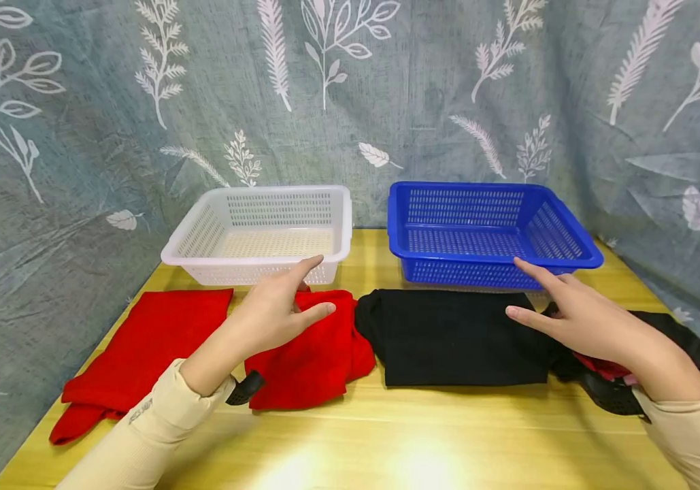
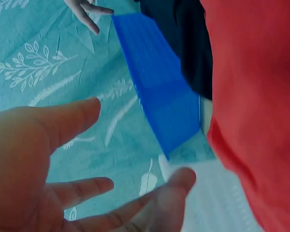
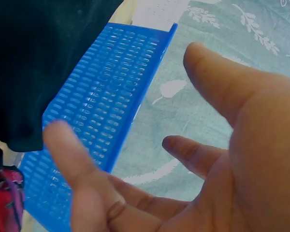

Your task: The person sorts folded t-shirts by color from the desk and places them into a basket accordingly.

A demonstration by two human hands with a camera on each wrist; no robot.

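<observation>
My left hand hovers above a folded red cloth, thumb and index finger spread and nothing held. Left of it lies a second red cloth, also folded. On the right, my right hand is held over the right end of a folded black cloth, its fingers apart and holding nothing. In the left wrist view the left fingers are loosely extended. The right wrist view likewise shows the right hand's thumb and fingers spread. Partly hidden under the right hand is another dark cloth with red and pink parts.
Behind the red cloths stands a white plastic basket, with nothing in it. A blue plastic basket, also empty, stands behind the black cloth. A leaf-patterned grey-blue curtain hangs behind the wooden table.
</observation>
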